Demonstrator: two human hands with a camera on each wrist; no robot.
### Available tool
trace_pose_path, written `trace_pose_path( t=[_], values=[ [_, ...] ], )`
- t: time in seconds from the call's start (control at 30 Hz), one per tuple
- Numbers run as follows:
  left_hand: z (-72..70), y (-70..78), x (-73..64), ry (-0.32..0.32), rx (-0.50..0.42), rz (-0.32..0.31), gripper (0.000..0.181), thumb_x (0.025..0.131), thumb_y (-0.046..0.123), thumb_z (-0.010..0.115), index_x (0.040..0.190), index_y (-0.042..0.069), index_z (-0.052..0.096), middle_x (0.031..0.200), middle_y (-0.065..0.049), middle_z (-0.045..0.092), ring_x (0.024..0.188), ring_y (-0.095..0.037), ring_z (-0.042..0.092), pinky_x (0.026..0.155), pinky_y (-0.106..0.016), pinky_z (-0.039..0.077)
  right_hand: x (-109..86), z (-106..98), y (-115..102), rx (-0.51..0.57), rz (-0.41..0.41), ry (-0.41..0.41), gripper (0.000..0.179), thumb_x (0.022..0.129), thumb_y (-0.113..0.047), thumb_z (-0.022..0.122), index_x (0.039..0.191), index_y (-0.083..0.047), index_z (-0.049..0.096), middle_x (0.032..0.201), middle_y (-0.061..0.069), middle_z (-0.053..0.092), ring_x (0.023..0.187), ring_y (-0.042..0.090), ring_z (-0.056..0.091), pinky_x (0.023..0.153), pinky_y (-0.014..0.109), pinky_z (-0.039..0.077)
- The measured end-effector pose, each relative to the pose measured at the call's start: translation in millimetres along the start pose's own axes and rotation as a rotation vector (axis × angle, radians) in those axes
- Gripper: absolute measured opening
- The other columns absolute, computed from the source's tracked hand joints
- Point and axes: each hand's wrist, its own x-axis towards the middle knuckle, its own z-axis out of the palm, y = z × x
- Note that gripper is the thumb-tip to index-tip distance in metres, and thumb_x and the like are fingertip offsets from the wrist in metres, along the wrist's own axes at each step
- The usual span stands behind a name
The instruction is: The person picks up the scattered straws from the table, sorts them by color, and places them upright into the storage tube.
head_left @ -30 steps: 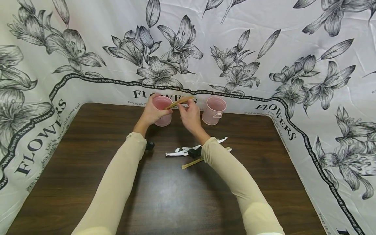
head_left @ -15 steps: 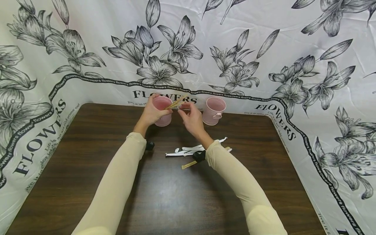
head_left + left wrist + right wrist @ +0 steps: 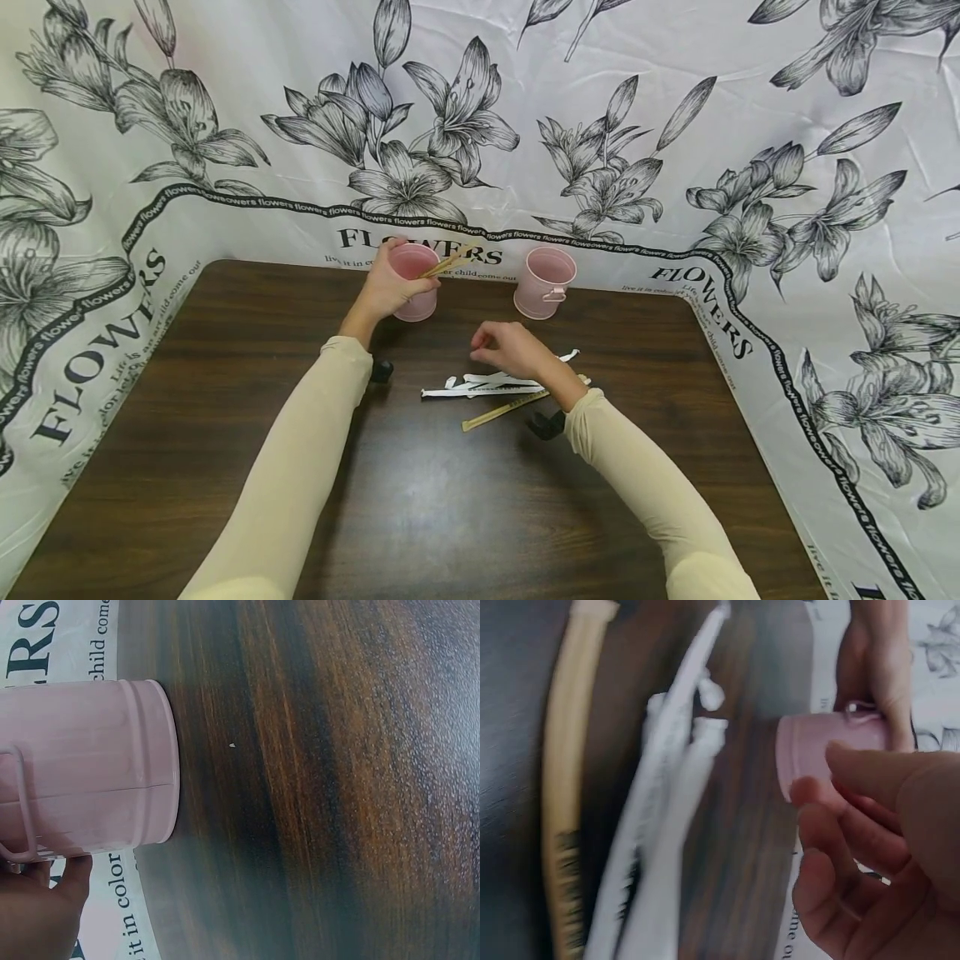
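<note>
My left hand [image 3: 392, 287] grips a pink bucket [image 3: 417, 305] at the back of the table, fingers round its far left side and thumb at the rim. Thin tan sticks [image 3: 450, 264] lean out of its mouth to the right, by the thumb; their lower ends are hidden. The left wrist view has the bucket's side [image 3: 82, 761] with a wire loop handle. My right hand [image 3: 516, 348] hovers with loosely curled fingers and holds nothing. Beneath it lie white paper wrappers [image 3: 491, 388] and a long tan packet [image 3: 501, 411] with dark print [image 3: 568, 780].
A second pink bucket [image 3: 545, 287] stands upright to the right of the held one. White cloth [image 3: 600, 183] with printed flowers hangs round the back and sides of the dark wooden table [image 3: 420, 508].
My right hand let go of the tan sticks at the left bucket's mouth and drew back toward the front right, over the wrappers. My left hand has stayed on the bucket.
</note>
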Motion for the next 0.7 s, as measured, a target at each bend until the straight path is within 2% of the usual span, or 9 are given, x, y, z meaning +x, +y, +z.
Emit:
trace_pose_path(
  t=[0.1, 0.37, 0.7],
  values=[
    [0.0, 0.8, 0.0, -0.008, -0.013, -0.004, 0.112, 0.071, 0.033, 0.095, 0.158, 0.018, 0.025, 0.147, -0.016, 0.046, 0.132, -0.031, 0.049, 0.115, -0.052, 0.041, -9.8, 5, 6, -0.023, -0.029, -0.074, 0.010, 0.094, -0.021, 0.074, 0.099, -0.013, 0.070, 0.093, 0.001, 0.076, 0.083, 0.010, 0.066, 0.075, 0.026, 0.052],
    [0.4, 1.5, -0.3, -0.019, -0.013, -0.006, 0.112, 0.072, 0.032, 0.094, 0.159, 0.017, 0.024, 0.149, -0.017, 0.044, 0.134, -0.031, 0.048, 0.116, -0.053, 0.040, -32.5, 17, 21, -0.026, -0.091, -0.176, 0.006, 0.092, -0.021, 0.077, 0.090, -0.016, 0.074, 0.085, -0.005, 0.073, 0.074, 0.004, 0.057, 0.067, 0.019, 0.047],
    [-2.2, 3.7, 0.4, -0.021, -0.004, -0.028, 0.113, 0.072, 0.034, 0.094, 0.159, 0.018, 0.023, 0.149, -0.016, 0.045, 0.134, -0.031, 0.047, 0.116, -0.053, 0.039, -45.0, 26, 30, -0.049, -0.160, -0.184, 0.009, 0.086, -0.016, 0.081, 0.090, -0.011, 0.075, 0.086, -0.002, 0.067, 0.077, 0.003, 0.056, 0.070, 0.018, 0.048]
  ],
)
